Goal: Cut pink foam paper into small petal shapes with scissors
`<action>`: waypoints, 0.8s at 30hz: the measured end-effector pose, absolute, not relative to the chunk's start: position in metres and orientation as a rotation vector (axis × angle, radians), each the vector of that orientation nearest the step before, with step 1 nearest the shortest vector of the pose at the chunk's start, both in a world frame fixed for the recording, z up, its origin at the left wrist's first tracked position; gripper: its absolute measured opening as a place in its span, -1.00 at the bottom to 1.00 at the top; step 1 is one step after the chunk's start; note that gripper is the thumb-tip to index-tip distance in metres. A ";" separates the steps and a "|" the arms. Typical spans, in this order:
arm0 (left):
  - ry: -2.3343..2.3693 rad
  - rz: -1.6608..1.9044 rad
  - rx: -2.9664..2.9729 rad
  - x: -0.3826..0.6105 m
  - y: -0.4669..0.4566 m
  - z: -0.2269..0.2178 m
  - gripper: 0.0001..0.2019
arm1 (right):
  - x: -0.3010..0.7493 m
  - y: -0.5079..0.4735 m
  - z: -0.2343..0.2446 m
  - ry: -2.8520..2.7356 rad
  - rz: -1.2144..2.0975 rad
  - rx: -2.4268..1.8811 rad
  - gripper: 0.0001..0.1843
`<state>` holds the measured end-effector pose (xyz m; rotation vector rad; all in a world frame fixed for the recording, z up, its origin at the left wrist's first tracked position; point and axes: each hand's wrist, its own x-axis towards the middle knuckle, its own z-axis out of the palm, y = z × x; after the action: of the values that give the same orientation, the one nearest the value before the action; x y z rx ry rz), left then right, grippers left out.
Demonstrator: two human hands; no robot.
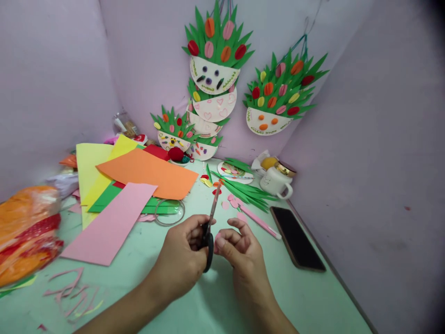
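Observation:
My left hand (184,257) is closed around black-handled scissors (213,208), whose blades point up and away from me. Close beside it, my right hand (245,250) pinches a small pink paper piece (217,241) between thumb and finger; most of that piece is hidden. Just beyond my hands lie several pink paper ovals (234,201) and a pink pen (260,221). Green paper leaves (248,192) fan out behind them, next to a few red and yellow paper ovals (206,181).
Coloured paper sheets (149,169) and a tape roll (169,212) lie at left, near pink scraps (74,290) and an orange plastic bag (28,232). At right are a phone (297,237) and a white mug (276,182). Paper-plate planters (215,74) hang on the wall.

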<state>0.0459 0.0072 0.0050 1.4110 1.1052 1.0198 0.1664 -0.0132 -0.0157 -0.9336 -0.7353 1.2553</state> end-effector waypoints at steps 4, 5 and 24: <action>1.105 0.955 1.484 0.044 0.009 0.004 -0.63 | 0.167 -0.013 -0.016 -0.742 1.240 -0.940 -0.58; 1.108 0.939 1.513 0.043 0.010 0.004 -0.63 | 0.168 -0.013 -0.016 -0.737 1.226 -0.945 -0.59; 1.196 0.512 2.265 0.040 0.000 0.004 -0.50 | 0.178 -0.006 -0.010 -0.621 1.077 -0.844 -0.63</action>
<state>0.0399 0.0001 0.0036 2.2654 1.1962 0.5122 0.1784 -0.0062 -0.0097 -0.8438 -0.6210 1.0769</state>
